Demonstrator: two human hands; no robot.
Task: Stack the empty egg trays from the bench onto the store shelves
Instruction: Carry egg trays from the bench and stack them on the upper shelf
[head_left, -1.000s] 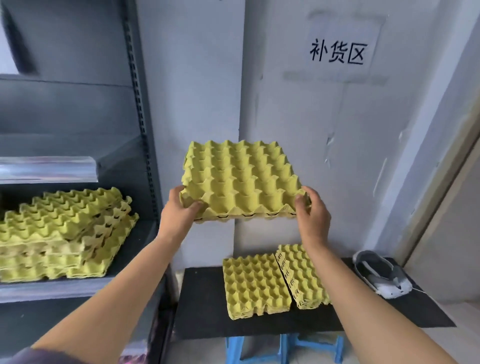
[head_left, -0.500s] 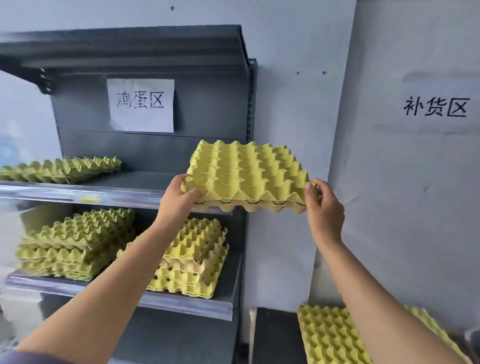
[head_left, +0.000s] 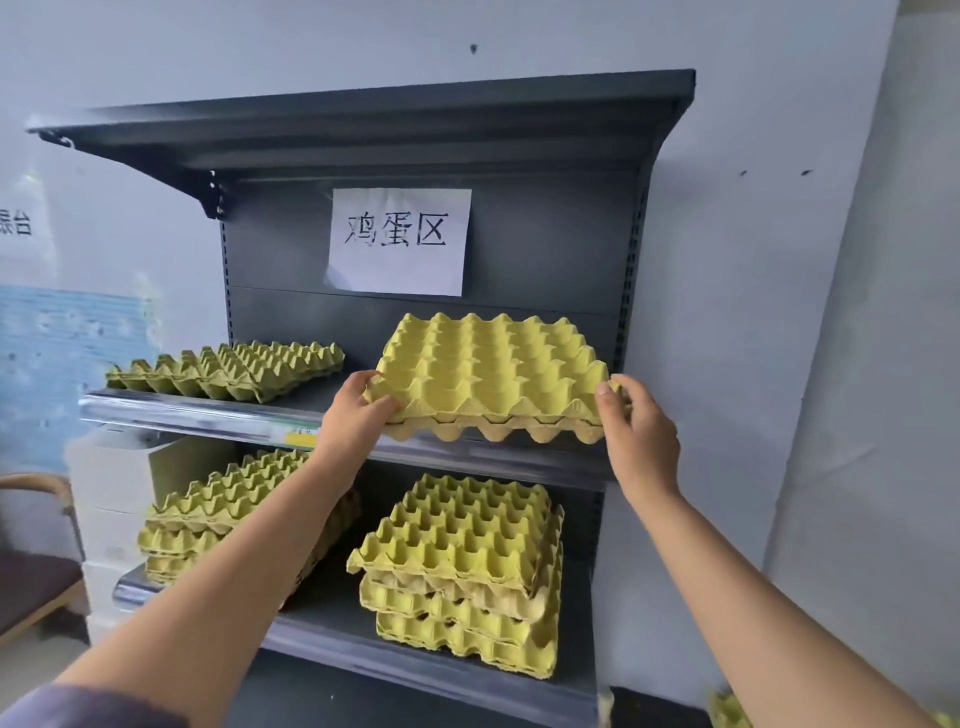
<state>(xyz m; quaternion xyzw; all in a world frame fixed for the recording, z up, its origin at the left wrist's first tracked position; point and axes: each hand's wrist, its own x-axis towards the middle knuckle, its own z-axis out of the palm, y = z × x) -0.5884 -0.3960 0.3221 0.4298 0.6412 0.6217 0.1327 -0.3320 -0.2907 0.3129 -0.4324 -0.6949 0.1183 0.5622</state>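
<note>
Between left hand (head_left: 353, 415) and right hand (head_left: 636, 431), egg trays (head_left: 493, 374).

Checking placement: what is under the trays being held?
Only the upper shelf, its metal front edge showing below the held trays. The surface beneath them is covered, so contact is unclear.

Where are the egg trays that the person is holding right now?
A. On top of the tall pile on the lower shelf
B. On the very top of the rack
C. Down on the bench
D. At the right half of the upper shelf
D: the held egg trays are level with the upper shelf, on its right half, beside the low pile on its left.
</note>
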